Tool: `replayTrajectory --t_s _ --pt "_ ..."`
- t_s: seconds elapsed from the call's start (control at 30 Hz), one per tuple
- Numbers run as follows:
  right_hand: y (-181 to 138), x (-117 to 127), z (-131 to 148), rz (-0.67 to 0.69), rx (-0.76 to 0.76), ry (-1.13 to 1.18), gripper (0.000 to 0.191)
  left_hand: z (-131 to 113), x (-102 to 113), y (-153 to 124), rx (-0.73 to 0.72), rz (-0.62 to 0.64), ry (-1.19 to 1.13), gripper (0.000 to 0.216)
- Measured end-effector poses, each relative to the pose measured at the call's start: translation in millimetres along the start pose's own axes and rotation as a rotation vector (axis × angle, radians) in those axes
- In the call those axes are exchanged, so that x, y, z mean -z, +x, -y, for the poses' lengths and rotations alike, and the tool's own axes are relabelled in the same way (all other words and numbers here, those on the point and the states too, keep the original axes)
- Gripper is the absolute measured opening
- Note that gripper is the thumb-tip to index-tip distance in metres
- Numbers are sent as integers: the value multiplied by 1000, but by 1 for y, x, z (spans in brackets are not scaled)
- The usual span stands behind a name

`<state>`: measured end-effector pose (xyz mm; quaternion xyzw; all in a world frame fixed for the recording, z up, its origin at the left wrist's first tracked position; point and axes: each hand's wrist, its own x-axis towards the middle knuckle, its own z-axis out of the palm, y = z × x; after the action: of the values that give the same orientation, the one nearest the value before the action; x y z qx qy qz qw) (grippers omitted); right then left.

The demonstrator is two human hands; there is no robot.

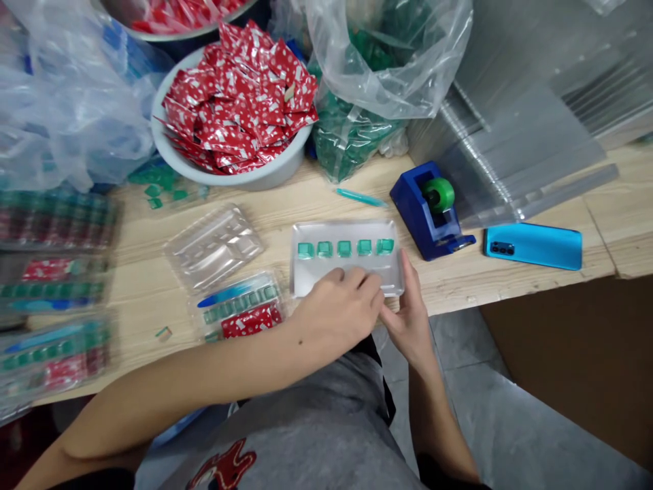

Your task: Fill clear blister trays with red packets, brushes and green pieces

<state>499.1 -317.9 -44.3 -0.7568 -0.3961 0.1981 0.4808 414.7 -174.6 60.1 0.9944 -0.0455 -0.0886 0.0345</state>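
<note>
A clear plastic tray (306, 272) lies at the table's front edge with a row of several small green squares (344, 248) in its far slots. My left hand (337, 306) rests over the tray's near part, fingers curled; whether they hold anything is hidden. My right hand (408, 316) holds the tray's near right corner, thumb up along its edge.
An empty clear tray (214, 246) and a filled tray (239, 313) lie to the left, with stacked filled trays (51, 299) further left. Behind stand a bowl of red packets (237, 102), green-filled bags (357, 102), a blue tape dispenser (431, 211), a teal stick (361, 198) and a blue phone (533, 245).
</note>
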Motion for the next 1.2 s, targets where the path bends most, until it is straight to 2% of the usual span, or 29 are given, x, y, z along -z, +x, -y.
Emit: replayTrajectory --t_s 0.1,0.23,0.33,0.4,0.43,0.5,0.57,0.6,0.67,0.77,0.87,0.97,1.07,1.13,1.2 --pt "2 0 -2 -13 9 1 81 6 -5 -9 -29 -244 -24 18" --pt "2 3 5 -42 17 -78 80 11 -2 -32 91 -622 -169 14" --pt "-9 6 24 -224 144 -238 79 -2 -3 -53 122 -827 -363 14" --pt "-22 4 40 -340 211 -234 67 -12 -7 -67 96 -964 -468 14" --pt "-28 1 48 -317 203 -174 55 -17 -11 -74 89 -1021 -516 14" --pt "-36 -10 61 -106 76 -34 32 -21 -20 -88 89 -1097 -607 13" --pt "-37 -28 73 107 -74 77 25 -22 -31 -104 133 -1140 -740 14" --pt "-36 -39 78 164 -129 131 27 -23 -38 -112 163 -1187 -816 16" --pt "-33 -62 88 219 -212 257 29 -27 -52 -130 248 -1316 -973 26" --pt "-25 -89 101 210 -271 411 28 -36 -73 -156 417 -1453 -1210 37" --pt "-17 -104 106 210 -243 396 33 -42 -87 -183 600 -1442 -1430 43" --pt "-9 -108 104 228 -203 199 33 -37 -99 -209 866 -1383 -1509 47" --pt "-3 -107 100 217 -99 -82 34 -26 -111 -226 1213 -1138 -1355 29" --pt "-1 -107 98 210 -8 -261 37 -18 -116 -230 1296 -967 -1188 20" --pt "-1 -109 98 211 65 -428 39 -12 -120 -229 1288 -874 -1065 19"
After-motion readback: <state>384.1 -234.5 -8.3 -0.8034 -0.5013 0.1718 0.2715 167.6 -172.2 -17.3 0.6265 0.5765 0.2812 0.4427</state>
